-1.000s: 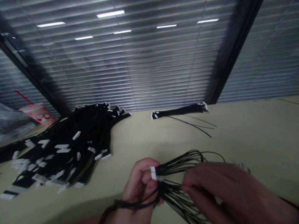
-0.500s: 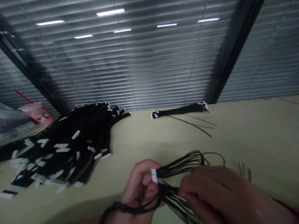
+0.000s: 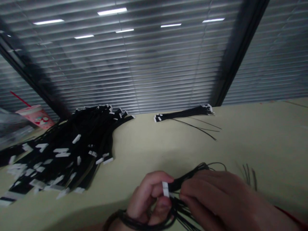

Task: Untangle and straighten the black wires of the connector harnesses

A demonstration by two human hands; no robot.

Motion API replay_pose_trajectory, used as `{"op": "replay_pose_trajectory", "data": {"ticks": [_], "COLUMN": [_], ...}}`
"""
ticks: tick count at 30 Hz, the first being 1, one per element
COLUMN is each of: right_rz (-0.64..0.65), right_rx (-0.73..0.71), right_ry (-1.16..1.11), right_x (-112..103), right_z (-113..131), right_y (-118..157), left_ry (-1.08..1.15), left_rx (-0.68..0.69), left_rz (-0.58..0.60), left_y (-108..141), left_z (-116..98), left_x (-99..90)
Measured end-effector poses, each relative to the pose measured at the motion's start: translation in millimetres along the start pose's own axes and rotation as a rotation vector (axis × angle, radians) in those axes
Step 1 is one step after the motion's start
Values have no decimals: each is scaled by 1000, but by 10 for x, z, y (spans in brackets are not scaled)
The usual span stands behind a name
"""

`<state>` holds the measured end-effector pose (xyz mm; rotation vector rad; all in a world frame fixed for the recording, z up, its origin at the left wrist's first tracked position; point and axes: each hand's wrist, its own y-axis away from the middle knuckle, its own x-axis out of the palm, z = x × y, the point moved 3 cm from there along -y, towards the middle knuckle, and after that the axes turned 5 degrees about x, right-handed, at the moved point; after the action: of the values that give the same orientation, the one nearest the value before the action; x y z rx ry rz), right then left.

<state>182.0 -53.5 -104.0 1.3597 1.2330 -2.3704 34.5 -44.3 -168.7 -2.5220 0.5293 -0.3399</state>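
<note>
My left hand (image 3: 150,195) pinches a small white connector (image 3: 166,189) between thumb and fingers. Black wires (image 3: 185,179) run from that connector to the right, and more black wires (image 3: 141,226) loop back round the left wrist. Close on the right, my right hand (image 3: 214,195) is closed, its fingertips gripping black wire just beside the connector. The exact wire in its fingers is mostly hidden. Loose wire ends (image 3: 250,176) stick out beyond the right hand.
A large heap of black cables (image 3: 79,138) with white connectors covers the table's left side. A smaller cable bundle (image 3: 184,114) lies at the back. A pink cup (image 3: 38,117) with a red straw stands far left by a plastic bag (image 3: 12,128). Blinds (image 3: 154,64) rise behind the table.
Both hands have come closer together; the left hand with the connector has moved slightly right and down. The wires between the hands are more bunched.
</note>
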Motion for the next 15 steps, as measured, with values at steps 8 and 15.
{"op": "replay_pose_trajectory", "data": {"ticks": [8, 15], "right_rz": [9, 82], "right_rx": [-10, -8], "right_ry": [90, 447], "right_x": [-34, -276], "right_z": [-5, -288], "right_y": [-67, 185], "left_ry": [-13, -126], "left_rx": [-231, -275], "left_rz": [-114, -337], "left_y": [-5, -189], "left_z": [2, -17], "left_x": [-24, -189]}}
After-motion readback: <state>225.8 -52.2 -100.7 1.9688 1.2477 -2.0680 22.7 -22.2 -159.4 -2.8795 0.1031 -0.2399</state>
